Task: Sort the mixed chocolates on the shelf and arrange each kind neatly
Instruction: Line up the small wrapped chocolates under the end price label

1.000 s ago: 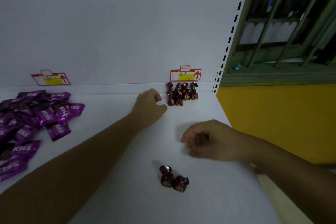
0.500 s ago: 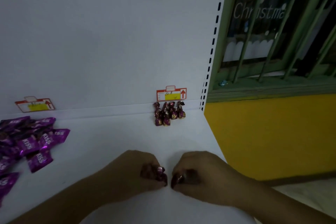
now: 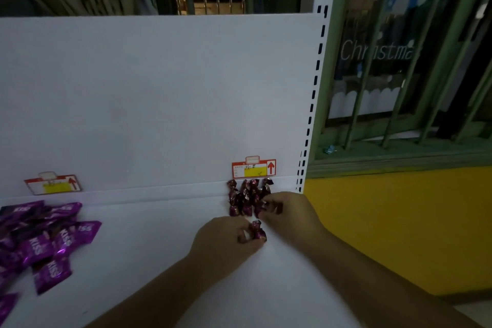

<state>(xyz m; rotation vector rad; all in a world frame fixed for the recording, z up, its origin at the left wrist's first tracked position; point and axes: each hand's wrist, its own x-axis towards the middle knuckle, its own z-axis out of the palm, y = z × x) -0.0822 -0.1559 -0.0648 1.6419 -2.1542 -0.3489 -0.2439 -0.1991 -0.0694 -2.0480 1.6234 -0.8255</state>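
A tight cluster of dark red twist-wrapped chocolates [image 3: 243, 196] stands at the back of the white shelf [image 3: 149, 253], under a red and yellow price tag [image 3: 253, 167]. My left hand [image 3: 226, 243] pinches one such chocolate [image 3: 257, 230] just in front of the cluster. My right hand [image 3: 288, 212] holds another at the cluster's right front corner; its fingers hide most of it. Purple KISS packets [image 3: 45, 239] lie in a loose pile at the left.
A second price tag [image 3: 53, 184] hangs on the white back panel at the left. The shelf ends at a slotted upright [image 3: 310, 120] on the right; beyond it are a yellow wall and a green barred window.
Both hands picked the two loose chocolates up off the shelf's front and carried them back to the cluster. The camera has tilted upward.
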